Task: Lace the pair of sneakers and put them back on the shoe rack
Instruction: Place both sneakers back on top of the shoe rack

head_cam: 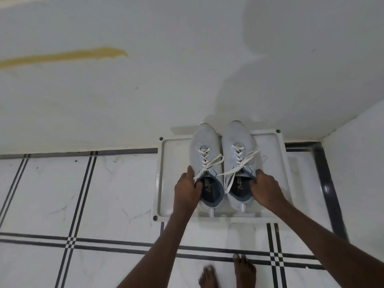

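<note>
Two pale grey mesh sneakers stand side by side, toes toward the wall, on the top shelf of a white plastic shoe rack [166,179]. Both carry white laces threaded through the eyelets, with loose ends lying across them. My left hand [188,187] grips the collar of the left sneaker [204,146], thumb inside the opening. The right sneaker [238,140] is held the same way at its collar by my right hand [265,187].
The rack stands against a white wall [145,90] in a corner, with another wall [357,173] close on the right. White floor tiles [114,194] with black stripes spread to the left. My bare feet [228,273] are on the floor just before the rack.
</note>
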The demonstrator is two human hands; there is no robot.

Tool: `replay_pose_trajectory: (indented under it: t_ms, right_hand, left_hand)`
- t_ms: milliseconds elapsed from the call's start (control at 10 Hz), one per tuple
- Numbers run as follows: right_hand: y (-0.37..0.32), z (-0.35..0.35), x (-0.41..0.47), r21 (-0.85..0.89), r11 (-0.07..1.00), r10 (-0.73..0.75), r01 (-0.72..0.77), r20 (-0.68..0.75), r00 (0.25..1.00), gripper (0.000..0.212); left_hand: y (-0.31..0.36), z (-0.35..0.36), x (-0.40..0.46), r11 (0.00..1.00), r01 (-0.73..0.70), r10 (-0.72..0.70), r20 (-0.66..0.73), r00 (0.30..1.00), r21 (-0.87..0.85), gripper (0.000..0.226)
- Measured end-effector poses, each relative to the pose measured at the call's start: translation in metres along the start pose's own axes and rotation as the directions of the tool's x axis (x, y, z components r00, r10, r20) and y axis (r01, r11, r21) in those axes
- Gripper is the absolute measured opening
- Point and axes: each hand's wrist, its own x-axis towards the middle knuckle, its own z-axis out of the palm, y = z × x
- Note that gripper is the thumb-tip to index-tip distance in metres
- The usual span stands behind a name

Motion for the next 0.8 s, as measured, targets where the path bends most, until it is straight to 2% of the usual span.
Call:
replay_pose_trajectory:
  t_ms: [300, 700, 800]
  right_hand:
    - [0.018, 0.026, 0.016, -0.041, 0.999, -0.019, 0.021, 0.056, 0.998, 0.012]
    - [0.026, 0.038, -0.002, 0.012, 1.0, -0.001, 0.001, 0.024, 1.0, 0.016]
    - [0.02, 0.033, -0.004, 0.046, 0.999, 0.001, 0.0, -0.024, 1.0, 0.023]
  left_hand:
    - [-0.022, 0.028, 0.003, 0.999, 0.039, -0.041, 0.089, 0.995, 0.026, 0.06]
    - [-0.016, 0.02, -0.004, 0.997, 0.051, -0.059, 0.143, 0.988, 0.056, 0.054]
    - [-0.001, 0.007, -0.005, 0.996, 0.026, -0.034, 0.086, 0.996, 0.088, 0.054]
